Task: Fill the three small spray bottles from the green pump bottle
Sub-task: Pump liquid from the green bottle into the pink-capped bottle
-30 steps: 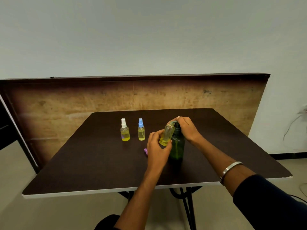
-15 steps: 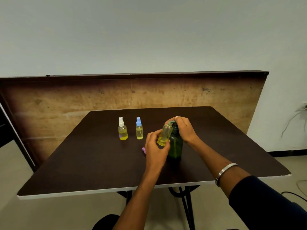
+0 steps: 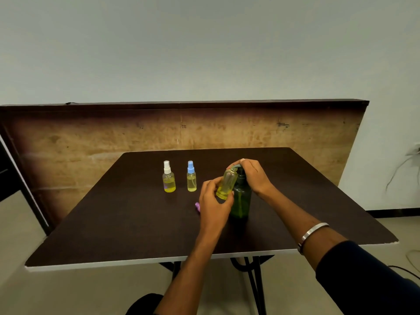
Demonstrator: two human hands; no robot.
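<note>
I see the left hand (image 3: 212, 204) w/ fingers and thumb curled round a small clear uncapped spray bottle (image 3: 226, 183), holding it tilted, mouth up against the spout of the dark green translucent pump bottle (image 3: 241, 198); a little yellow liquid sits in its lower end. The right hand (image 3: 253, 176) is curled over the pump head, gripping and pressing it from above; a silver bangle (image 3: 311, 235) rides that wrist. The green bottle stands upright on the dark brown table (image 3: 113, 223), approx mid-table. Just left of the left hand lies a small purple cap (image 3: 197, 206), partly hidden. Farther back-left stand two more small clear bottles of yellow liquid, well apart from the hands: the white-capped one (image 3: 168, 177) and, beside it, the blue-capped one (image 3: 191, 176).
</note>
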